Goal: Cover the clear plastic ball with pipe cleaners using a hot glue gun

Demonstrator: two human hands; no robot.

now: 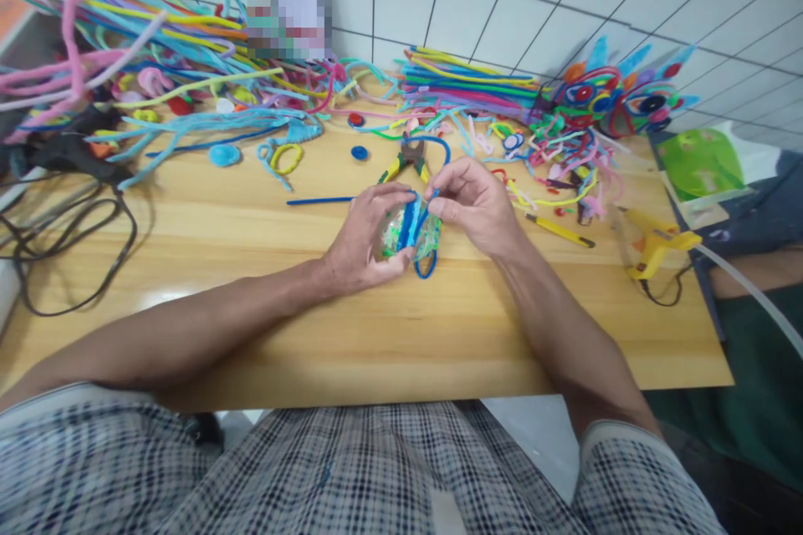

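My left hand [367, 238] grips a small clear, green-speckled piece [392, 236] between thumb and fingers. Blue pipe cleaner [407, 221] runs across it in side-by-side strands. At its right side my right hand [473, 205] is closed in a pinch on the blue pipe cleaner. One stretch of blue arcs up behind the fingers, and a loop [427, 269] hangs below the piece. Just beyond the hands lie pliers [412, 152] with yellow and green handles. Another blue length [319, 201] lies left of my left hand.
Bundles of coloured pipe cleaners [470, 84] line the back of the table [314, 334]. Finished-looking colourful masks [640, 96] stand at back right. A yellow cutter [561, 231] and yellow glue gun [662, 242] lie right. Black cable [69, 267] coils left. Another person's arm [759, 272] shows at right.
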